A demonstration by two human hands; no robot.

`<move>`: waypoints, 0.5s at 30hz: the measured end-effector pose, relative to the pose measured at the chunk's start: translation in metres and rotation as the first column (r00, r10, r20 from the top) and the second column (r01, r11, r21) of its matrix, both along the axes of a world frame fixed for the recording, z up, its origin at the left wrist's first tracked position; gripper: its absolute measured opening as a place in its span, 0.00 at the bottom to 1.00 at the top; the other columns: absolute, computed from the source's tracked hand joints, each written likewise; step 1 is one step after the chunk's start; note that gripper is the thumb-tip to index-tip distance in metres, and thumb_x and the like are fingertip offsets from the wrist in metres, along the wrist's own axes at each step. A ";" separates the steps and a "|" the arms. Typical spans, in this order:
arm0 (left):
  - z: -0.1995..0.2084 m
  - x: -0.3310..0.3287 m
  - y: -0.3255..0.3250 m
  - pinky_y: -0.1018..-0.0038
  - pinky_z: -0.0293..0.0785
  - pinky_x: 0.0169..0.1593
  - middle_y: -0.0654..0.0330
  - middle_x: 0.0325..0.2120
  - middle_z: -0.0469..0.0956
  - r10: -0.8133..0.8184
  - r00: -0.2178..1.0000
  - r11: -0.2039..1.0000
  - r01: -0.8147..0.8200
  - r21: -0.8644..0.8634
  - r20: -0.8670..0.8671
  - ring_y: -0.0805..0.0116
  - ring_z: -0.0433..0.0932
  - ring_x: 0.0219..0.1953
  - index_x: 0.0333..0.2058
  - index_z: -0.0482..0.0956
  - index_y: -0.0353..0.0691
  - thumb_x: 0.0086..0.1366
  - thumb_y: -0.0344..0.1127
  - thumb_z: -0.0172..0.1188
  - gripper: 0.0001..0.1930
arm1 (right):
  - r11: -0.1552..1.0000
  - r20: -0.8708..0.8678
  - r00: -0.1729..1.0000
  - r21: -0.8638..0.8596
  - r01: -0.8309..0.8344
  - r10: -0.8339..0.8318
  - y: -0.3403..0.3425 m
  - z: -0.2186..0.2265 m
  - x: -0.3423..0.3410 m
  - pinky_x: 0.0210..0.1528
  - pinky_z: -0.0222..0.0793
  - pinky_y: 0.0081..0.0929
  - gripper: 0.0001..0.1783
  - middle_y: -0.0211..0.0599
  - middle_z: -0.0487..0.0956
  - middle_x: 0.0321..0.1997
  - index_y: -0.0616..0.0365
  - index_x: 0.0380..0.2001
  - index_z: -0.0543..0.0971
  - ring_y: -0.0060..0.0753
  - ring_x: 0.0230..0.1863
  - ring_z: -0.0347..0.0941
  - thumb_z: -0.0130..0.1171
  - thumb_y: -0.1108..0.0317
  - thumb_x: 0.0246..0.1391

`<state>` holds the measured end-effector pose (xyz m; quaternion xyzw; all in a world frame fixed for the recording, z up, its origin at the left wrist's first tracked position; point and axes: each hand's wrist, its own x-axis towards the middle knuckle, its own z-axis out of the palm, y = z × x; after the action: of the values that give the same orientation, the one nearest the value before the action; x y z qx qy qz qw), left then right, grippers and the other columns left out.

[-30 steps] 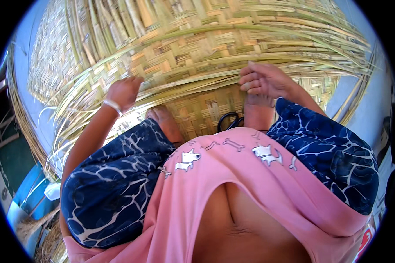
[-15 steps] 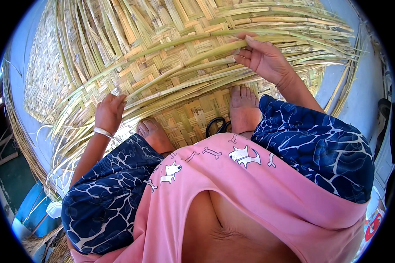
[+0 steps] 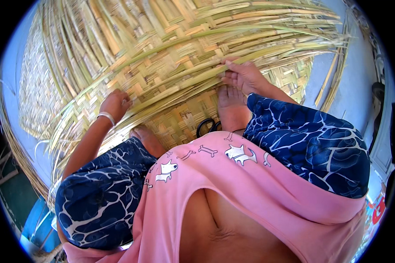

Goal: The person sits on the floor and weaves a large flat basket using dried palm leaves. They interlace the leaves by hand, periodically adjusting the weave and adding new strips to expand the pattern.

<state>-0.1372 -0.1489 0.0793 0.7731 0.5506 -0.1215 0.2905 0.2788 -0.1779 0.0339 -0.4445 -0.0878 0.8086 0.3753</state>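
A large woven mat [image 3: 180, 125] of flat, split cane-like strips lies under my feet and stretches away from me. Long loose strips run crosswise over its near part. My right hand [image 3: 243, 75] is closed on one pale green split strip [image 3: 197, 80], thumb on top, just beyond my right foot. That strip slants down leftward toward my left hand [image 3: 115, 105]. The left hand's fingers are curled and slightly blurred beside the strip; whether they grip it is hidden. A white bangle [image 3: 106, 116] is on the left wrist.
Several unwoven strip ends [image 3: 90, 33] fan out at the far left. Black scissor-like handles [image 3: 207, 126] rest on the mat between my feet. Bundled long strips [image 3: 19, 160] lie along the left edge, near a blue object [image 3: 39, 225]. More strips [image 3: 333, 83] lie on the floor at right.
My right hand has moved nearer to me and slightly left, lowering the strip toward the near bundle. My left hand has shifted a little right. The view has moved slightly.
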 end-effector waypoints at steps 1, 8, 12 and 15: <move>-0.001 0.000 0.002 0.68 0.70 0.36 0.51 0.27 0.76 0.049 0.998 0.997 -0.046 -0.058 0.047 0.57 0.75 0.30 0.29 0.77 0.39 0.53 0.38 0.59 0.09 | 0.999 0.012 1.000 -0.039 0.011 -0.011 -0.004 -0.001 0.001 0.39 0.74 0.24 0.13 0.37 0.77 0.41 0.58 0.42 0.72 0.30 0.39 0.76 0.54 0.66 0.55; 0.031 -0.003 0.013 0.83 0.63 0.22 0.67 0.17 0.70 0.646 0.720 0.742 -0.518 -0.425 0.252 0.80 0.67 0.19 0.26 0.75 0.38 0.58 0.40 0.59 0.11 | 0.985 -0.077 0.996 -0.161 -0.064 0.052 -0.001 0.004 0.005 0.37 0.74 0.22 0.15 0.41 0.77 0.41 0.60 0.42 0.71 0.32 0.38 0.76 0.51 0.60 0.57; 0.057 0.002 0.014 0.83 0.59 0.18 0.69 0.12 0.66 0.585 0.771 0.800 -0.498 -0.335 0.252 0.81 0.62 0.14 0.20 0.70 0.40 0.57 0.42 0.60 0.14 | 0.905 -0.201 0.907 -0.140 -0.402 0.371 0.006 0.019 0.006 0.40 0.74 0.27 0.21 0.46 0.76 0.42 0.62 0.44 0.69 0.36 0.39 0.76 0.48 0.54 0.58; 0.069 0.005 0.011 0.83 0.58 0.17 0.69 0.12 0.65 0.620 0.730 0.772 -0.499 -0.394 0.290 0.82 0.62 0.14 0.20 0.69 0.40 0.57 0.43 0.59 0.15 | 0.936 -0.282 0.895 0.026 -0.351 0.344 0.009 0.031 0.003 0.41 0.73 0.29 0.23 0.48 0.75 0.44 0.62 0.46 0.68 0.37 0.42 0.75 0.48 0.53 0.58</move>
<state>-0.1318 -0.1383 0.1480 0.5249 0.6635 0.0558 0.5302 0.2817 -0.1692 0.0647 -0.3064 -0.1010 0.9187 0.2278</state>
